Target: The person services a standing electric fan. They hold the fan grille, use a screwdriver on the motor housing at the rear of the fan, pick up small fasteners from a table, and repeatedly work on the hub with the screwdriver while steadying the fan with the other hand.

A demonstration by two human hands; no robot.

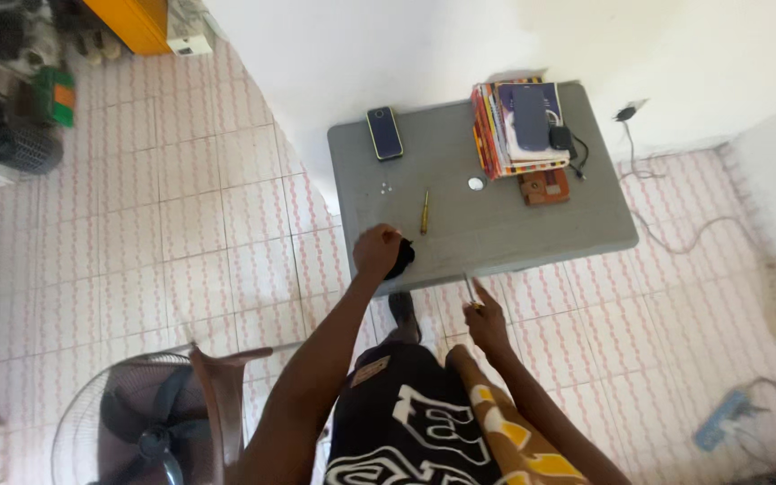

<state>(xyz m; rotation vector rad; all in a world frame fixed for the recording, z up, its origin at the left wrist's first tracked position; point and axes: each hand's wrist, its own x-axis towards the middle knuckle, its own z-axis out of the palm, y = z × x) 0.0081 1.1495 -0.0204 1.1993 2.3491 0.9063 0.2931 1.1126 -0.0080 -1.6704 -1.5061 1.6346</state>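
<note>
Two hands at the grey table's (532, 233) front edge | my left hand (377, 250) closed on a small black object (401, 260), seemingly a case | my right hand (487, 321) pinching a thin metal tool (469, 289) | screwdriver (424, 212) lies mid-table.

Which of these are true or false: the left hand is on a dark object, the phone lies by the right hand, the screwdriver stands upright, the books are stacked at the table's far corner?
1. The left hand rests on a dark object at the table edge. True.
2. The phone lies beside the right hand. False: it lies at the far left of the table, away from both hands.
3. The screwdriver stands upright. False: it lies flat.
4. The stack of books sits at the far right corner. True.
</note>
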